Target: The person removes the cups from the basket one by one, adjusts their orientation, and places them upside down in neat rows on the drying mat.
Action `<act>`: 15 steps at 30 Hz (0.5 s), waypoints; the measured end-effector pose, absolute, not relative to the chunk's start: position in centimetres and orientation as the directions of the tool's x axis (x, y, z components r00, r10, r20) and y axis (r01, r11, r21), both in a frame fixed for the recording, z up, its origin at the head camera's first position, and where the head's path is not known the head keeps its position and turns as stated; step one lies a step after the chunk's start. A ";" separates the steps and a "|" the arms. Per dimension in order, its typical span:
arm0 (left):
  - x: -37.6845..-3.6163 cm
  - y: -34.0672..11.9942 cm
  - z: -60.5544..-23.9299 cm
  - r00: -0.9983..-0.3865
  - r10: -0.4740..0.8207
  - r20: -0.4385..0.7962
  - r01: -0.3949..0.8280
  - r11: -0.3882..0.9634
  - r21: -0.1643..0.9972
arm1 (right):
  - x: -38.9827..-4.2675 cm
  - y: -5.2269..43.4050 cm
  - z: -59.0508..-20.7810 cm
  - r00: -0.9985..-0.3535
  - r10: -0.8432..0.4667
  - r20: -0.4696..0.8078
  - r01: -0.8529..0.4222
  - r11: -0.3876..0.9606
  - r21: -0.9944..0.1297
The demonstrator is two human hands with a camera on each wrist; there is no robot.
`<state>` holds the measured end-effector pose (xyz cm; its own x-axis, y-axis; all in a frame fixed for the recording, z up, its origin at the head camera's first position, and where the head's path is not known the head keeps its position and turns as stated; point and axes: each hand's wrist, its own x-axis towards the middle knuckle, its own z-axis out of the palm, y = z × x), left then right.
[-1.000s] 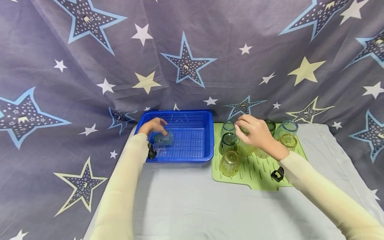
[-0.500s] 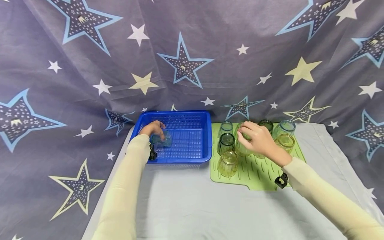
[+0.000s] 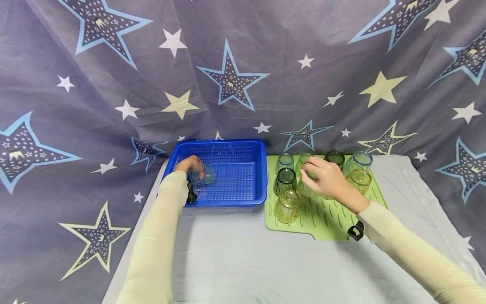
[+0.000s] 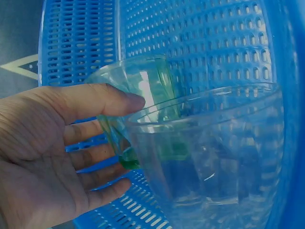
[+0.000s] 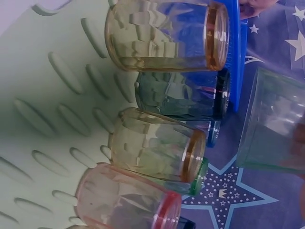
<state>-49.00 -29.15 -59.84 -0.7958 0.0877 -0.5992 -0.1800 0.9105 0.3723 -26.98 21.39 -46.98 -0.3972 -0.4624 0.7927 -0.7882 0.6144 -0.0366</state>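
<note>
My left hand (image 3: 191, 165) is inside the blue basket (image 3: 262, 181) at its left end. Its thumb lies across the near side of a green-tinted glass (image 4: 152, 78), its fingers against the far side. Nearer the wrist is a clear glass (image 4: 214, 162), its rim by the thumb tip. My right hand (image 3: 327, 179) is over the green drying mat (image 3: 290, 227). It grips a pale green-tinted glass (image 5: 271, 124), wide end toward the mat and raised above the standing glasses. Much of that glass is hidden by the hand in the head view.
Upturned glasses stand on the mat: an amber one (image 3: 287, 206) at the front left, a dark one (image 3: 285, 181) and a blue one (image 3: 284, 162) behind it. More stand to the right, including a pinkish one (image 5: 126, 200). A star-patterned cloth (image 3: 231, 122) hangs behind.
My right hand has shifted slightly right relative to the mat with its glass. My left fingers have drawn in closer around the green glass. The view has drifted a little.
</note>
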 end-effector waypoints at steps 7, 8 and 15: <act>-43.3 -25.6 -53.1 -0.838 0.073 -0.541 -0.168 0.908 0.383 | -26.6 21.5 -48.1 -0.421 -0.464 0.779 -0.789 0.611 -0.063; -42.1 -24.7 -51.5 -0.839 0.063 -0.540 -0.178 0.906 0.383 | -26.5 21.6 -48.4 -0.429 -0.463 0.776 -0.787 0.613 -0.070; -38.6 -22.4 -47.7 -0.889 0.087 -0.449 -0.125 0.898 0.421 | -25.7 22.0 -49.7 -0.474 -0.469 0.745 -0.769 0.633 -0.091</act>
<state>-38.55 -22.35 -47.73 -0.8892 0.0866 -0.4493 -0.1252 0.8984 0.4209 -25.68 21.98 -49.73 -0.4745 -0.4691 0.7449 -0.7688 0.6330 -0.0910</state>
